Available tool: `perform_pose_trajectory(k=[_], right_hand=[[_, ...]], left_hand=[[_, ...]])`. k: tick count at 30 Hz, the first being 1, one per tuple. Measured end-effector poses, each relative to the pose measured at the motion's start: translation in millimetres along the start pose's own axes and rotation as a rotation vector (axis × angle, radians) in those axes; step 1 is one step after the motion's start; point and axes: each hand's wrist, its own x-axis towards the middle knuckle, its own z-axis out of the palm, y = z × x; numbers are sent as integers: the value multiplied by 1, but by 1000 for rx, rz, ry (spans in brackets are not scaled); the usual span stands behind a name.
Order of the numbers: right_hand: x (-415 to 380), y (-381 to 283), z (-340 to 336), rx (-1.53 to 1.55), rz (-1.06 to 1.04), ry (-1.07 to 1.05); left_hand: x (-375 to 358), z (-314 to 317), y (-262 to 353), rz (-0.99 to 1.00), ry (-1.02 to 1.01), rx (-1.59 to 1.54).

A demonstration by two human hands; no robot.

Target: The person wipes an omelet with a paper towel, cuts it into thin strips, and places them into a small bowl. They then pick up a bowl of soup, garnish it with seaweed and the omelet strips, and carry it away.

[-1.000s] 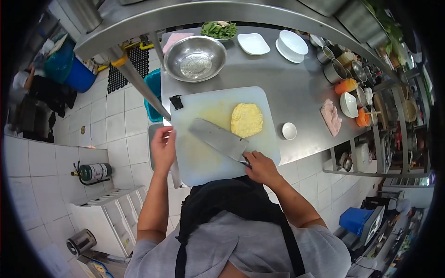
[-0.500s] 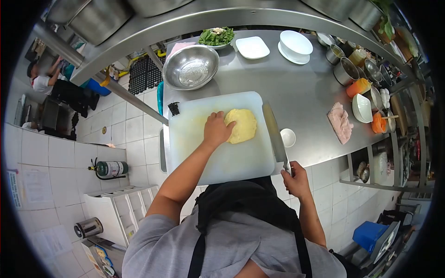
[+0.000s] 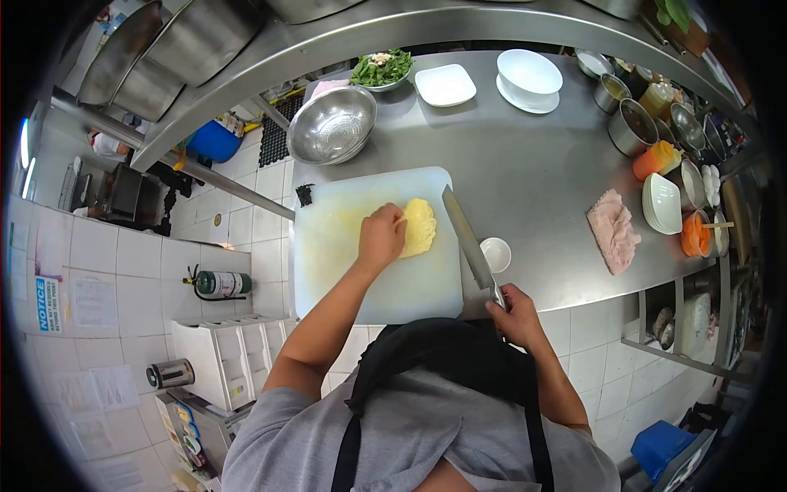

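Note:
A flat yellow omelette (image 3: 421,226) lies on the white cutting board (image 3: 328,283). At its left edge, my left hand (image 3: 382,236) has its fingers bent and closed on it; the fingertips are partly hidden. The omelette looks folded or gathered there. My right hand (image 3: 518,318) grips the handle of a large kitchen knife (image 3: 469,238). The blade points away from me, lying along the board's right side. Beside the blade stands a small white bowl (image 3: 496,254). Some black shreds (image 3: 305,194) sit in the board's far left corner.
Behind the board are a steel colander (image 3: 332,127), a bowl of leafy greens (image 3: 382,69), a white dish (image 3: 445,85) and a white bowl (image 3: 529,72). To the right lie a pink cloth (image 3: 613,231) and stacked white dishes (image 3: 661,203). A steel shelf (image 3: 344,37) hangs overhead.
The omelette's visible area has become narrower from left to right, and my left hand's fingers have curled in at its edge. The knife tip has swung left toward the board's edge.

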Motion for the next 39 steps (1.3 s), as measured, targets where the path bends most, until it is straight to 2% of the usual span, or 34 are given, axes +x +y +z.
perform_pose_trajectory(k=[2, 3, 5, 6, 8, 9, 10, 12, 19, 21, 22, 24, 25, 28, 30, 31, 33, 36, 37, 39], right_hand=[[4, -1, -7, -18, -26, -14], [6, -2, -9, -33, -53, -14], [10, -5, -15, -51, -50, -33], [12, -6, -18, -68, -47, -40], [15, -6, -21, -64, -55, -48], [17, -8, -21, -63, -71, -51], [18, -12, -22, -67, -76, -54], [17, -20, -22, -94, -55, -53], [7, -22, -5, -145, -120, 45], [3, -22, 1, -211, -149, 85], [2, -19, 4, -213, -143, 93], [0, -10, 10, -246, -305, 149], [-3, -12, 12, -250, -301, 153], [-13, -20, 18, -177, -191, 136], [-20, -22, 23, -179, -140, 153], [-25, -27, 26, -182, -139, 154], [-35, -38, 35, -193, -73, 157], [-40, -46, 56, -198, -64, 155], [-39, -52, 59, -346, -105, 160], [-39, -64, 64, -395, -109, 180]], left_hand=[[-22, 6, 10, 390, 65, 166], [-35, 5, 18, 378, 67, 170], [-53, 0, 33, 552, 224, 181], [-53, 1, 23, 547, 222, 183], [-54, -3, -12, 185, 274, 70], [-53, -10, -17, 106, 262, 124], [-53, -13, -18, 104, 268, 123], [-53, -17, -23, 116, 147, 196], [-37, -4, -28, 81, -104, 106], [-34, -17, -22, -132, -250, -47], [-29, -22, -29, -126, -257, -52], [-17, -37, -49, -123, -283, -108], [-12, -43, -61, -121, -287, -114], [-5, -61, -71, -26, -278, 52], [-9, -68, -64, 198, -123, 273], [-10, -69, -60, 199, -122, 270], [-13, -64, -52, 421, -81, 159], [-9, -52, -47, 489, -80, 89], [-6, -50, -45, 492, -78, 81], [0, -49, -40, 595, -56, 12]])
